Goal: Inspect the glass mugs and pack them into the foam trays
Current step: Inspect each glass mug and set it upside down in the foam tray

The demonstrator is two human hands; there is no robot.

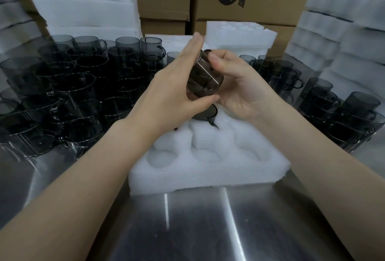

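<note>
Dim, soft focus; glare streaks on steel table (208, 229); wide-angle edge distortion.

"What can't you make out?"

"The held mug (205, 79). The left hand (173, 85) covers its 9 o'clock side and the right hand (239, 85) its 3 o'clock side."

"And below?"

"A second mug (205, 114) in the foam tray (208, 169), mostly under both hands."

"The edges?"

"At 12 o'clock the cardboard box (260, 0) print is cut off. At 9 o'clock the stacked mugs (62, 93) run out of frame."
</note>
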